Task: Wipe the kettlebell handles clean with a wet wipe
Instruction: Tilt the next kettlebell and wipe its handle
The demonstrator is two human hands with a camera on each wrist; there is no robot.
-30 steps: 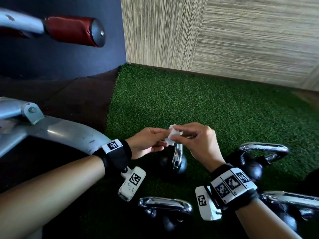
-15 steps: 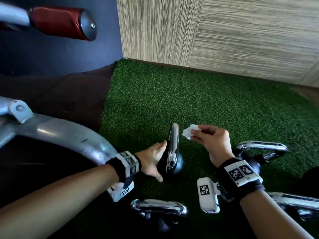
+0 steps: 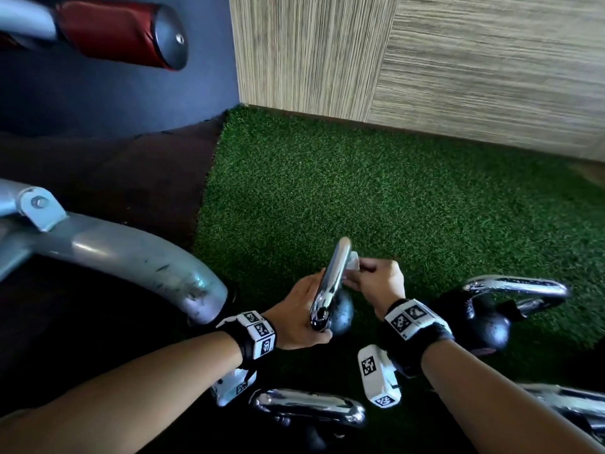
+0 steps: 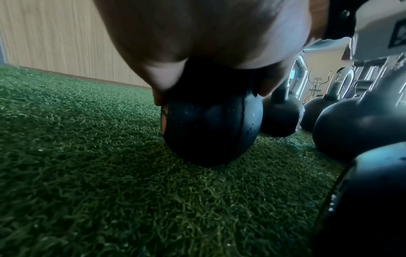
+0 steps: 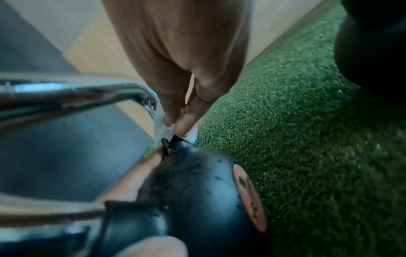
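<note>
The left hand (image 3: 296,317) grips one kettlebell (image 3: 339,314); the right hand (image 3: 376,280) pinches the wipe (image 3: 353,262) against its handle (image 3: 334,276). Other kettlebells seemingly await wiping.

A green artificial turf mat (image 3: 376,191) covers the floor on the right and runs up to a wall of beige, finely striped panels (image 3: 458,60). To the left of the turf lies dark brown rubber flooring (image 3: 114,168), backed by a dark blue-grey wall (image 3: 114,93). A grey curved metal machine frame (image 3: 124,253) crosses the left side, and above it projects a red padded roller (image 3: 114,34) with a grey end cap. The light is dim and soft.
</note>
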